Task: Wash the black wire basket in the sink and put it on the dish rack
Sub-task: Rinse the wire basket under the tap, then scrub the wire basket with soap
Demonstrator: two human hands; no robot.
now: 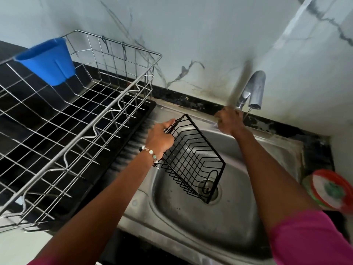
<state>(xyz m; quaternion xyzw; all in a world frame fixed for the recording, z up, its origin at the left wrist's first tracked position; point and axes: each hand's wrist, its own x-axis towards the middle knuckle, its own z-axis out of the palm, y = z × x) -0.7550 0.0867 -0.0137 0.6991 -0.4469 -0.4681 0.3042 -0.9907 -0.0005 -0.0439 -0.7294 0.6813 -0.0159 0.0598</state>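
Observation:
My left hand [159,138] grips the upper left rim of the black wire basket [193,161], which hangs tilted over the steel sink [219,217], its low corner near the drain [209,188]. My right hand [229,121] reaches to the base of the chrome faucet [255,90], fingers curled around its lever handle. No water stream is visible. The steel wire dish rack [63,119] stands to the left of the sink on a black tray.
A blue plastic cup holder [47,61] hangs on the rack's back left rim. A red, green and white round container [330,190] lies on the counter right of the sink. A marbled wall rises behind the faucet.

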